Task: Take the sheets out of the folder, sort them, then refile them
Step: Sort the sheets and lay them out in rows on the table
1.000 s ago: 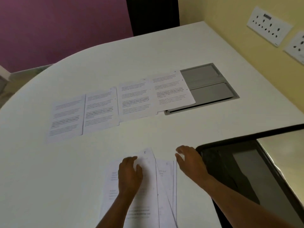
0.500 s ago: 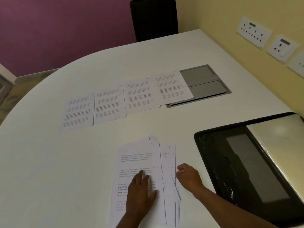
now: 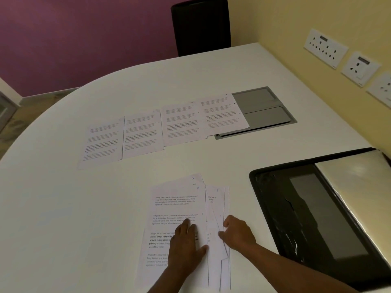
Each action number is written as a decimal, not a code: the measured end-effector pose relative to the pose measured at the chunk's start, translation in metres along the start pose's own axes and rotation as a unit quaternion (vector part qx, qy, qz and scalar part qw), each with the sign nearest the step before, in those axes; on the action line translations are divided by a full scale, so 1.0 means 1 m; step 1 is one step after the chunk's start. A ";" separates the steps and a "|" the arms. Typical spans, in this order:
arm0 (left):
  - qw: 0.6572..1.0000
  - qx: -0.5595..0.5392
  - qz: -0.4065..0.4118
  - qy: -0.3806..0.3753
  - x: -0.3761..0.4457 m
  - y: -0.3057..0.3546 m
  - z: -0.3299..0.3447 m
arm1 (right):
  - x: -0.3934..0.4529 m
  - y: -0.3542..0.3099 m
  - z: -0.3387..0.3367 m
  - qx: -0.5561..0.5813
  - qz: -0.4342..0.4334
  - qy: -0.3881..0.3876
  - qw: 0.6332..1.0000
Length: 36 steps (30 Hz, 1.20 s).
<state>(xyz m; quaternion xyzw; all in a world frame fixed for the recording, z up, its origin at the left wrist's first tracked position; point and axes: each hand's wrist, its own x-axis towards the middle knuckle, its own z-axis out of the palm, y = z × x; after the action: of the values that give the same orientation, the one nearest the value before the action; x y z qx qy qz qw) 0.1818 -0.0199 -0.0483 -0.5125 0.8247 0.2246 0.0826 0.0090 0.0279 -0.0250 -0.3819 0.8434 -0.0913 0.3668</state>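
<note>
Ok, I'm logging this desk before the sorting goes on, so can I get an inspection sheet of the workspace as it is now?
Surface: white rounded table, with a grey hatch set into it.
Job's things: four printed sheets in a row at the far side, the rightmost overlapping the hatch; a fanned pile of sheets near the person; an open black folder to the right.
Clutter: nothing seen.
Grips: left hand flat on the top sheet of the pile; right hand at the pile's right edge, fingers curled, whether it pinches a sheet is unclear.
Cables: nothing seen.
Surroundings: black chair, purple wall, yellow wall with sockets.
</note>
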 end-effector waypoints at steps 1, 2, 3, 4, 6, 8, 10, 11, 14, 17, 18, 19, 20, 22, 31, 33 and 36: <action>1.000 0.002 -0.002 -0.002 0.000 0.000 0.000 | -0.001 0.000 0.002 -0.023 -0.002 -0.015 1.000; 1.000 0.005 -0.003 -0.003 0.000 0.001 0.000 | -0.002 -0.001 0.003 -0.036 -0.004 -0.025 0.999; 1.000 0.007 -0.003 -0.003 0.001 0.001 0.000 | -0.002 -0.001 0.004 -0.040 -0.006 -0.033 0.999; 1.000 0.008 -0.005 -0.003 0.002 0.001 0.000 | -0.002 -0.002 0.006 -0.036 -0.007 -0.040 0.999; 1.000 0.008 -0.009 -0.006 0.002 0.001 0.000 | -0.002 -0.005 0.008 -0.026 -0.011 -0.046 0.999; 1.000 0.011 -0.010 -0.009 0.003 0.000 0.001 | -0.001 -0.009 0.011 -0.018 -0.021 -0.040 0.999; 1.000 0.020 -0.001 -0.011 0.003 -0.001 0.001 | 0.001 -0.012 0.012 0.008 -0.032 -0.052 0.998; 0.999 0.031 0.010 -0.012 0.003 -0.003 0.001 | 0.002 -0.013 0.012 0.022 -0.033 -0.060 0.997; 0.994 0.087 0.061 -0.019 0.001 -0.008 0.004 | 0.006 -0.012 0.011 0.048 -0.024 -0.051 0.997; 0.990 0.111 0.086 -0.019 -0.002 -0.018 0.010 | 0.007 -0.009 0.007 0.038 -0.022 -0.037 0.998; 0.990 0.107 0.088 -0.017 -0.003 -0.021 0.012 | 0.007 -0.009 0.003 0.036 -0.024 -0.036 0.998; 0.991 0.103 0.086 -0.018 -0.003 -0.023 0.013 | 0.007 -0.009 0.000 0.037 -0.023 -0.036 0.998; 0.992 0.100 0.080 -0.021 -0.003 -0.025 0.014 | 0.007 -0.009 -0.005 0.041 -0.022 -0.033 0.998; 0.992 0.097 0.071 -0.027 -0.002 -0.027 0.013 | 0.006 -0.009 -0.017 0.060 -0.016 -0.022 0.998; 0.993 0.100 0.053 -0.043 0.002 -0.026 0.012 | -0.001 -0.001 -0.095 0.075 -0.034 0.057 0.995; 0.993 0.097 0.047 -0.048 0.002 -0.026 0.013 | -0.005 0.002 -0.113 0.074 -0.035 0.078 0.994; 0.994 0.095 0.043 -0.043 0.003 -0.026 0.014 | -0.011 0.009 -0.145 0.071 -0.039 0.109 0.991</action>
<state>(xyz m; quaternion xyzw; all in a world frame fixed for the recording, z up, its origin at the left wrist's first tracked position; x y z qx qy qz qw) 0.2019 -0.0252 -0.0692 -0.4558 0.8595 0.1700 0.1567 -0.0912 0.0239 0.0804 -0.3757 0.8540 -0.2059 0.2952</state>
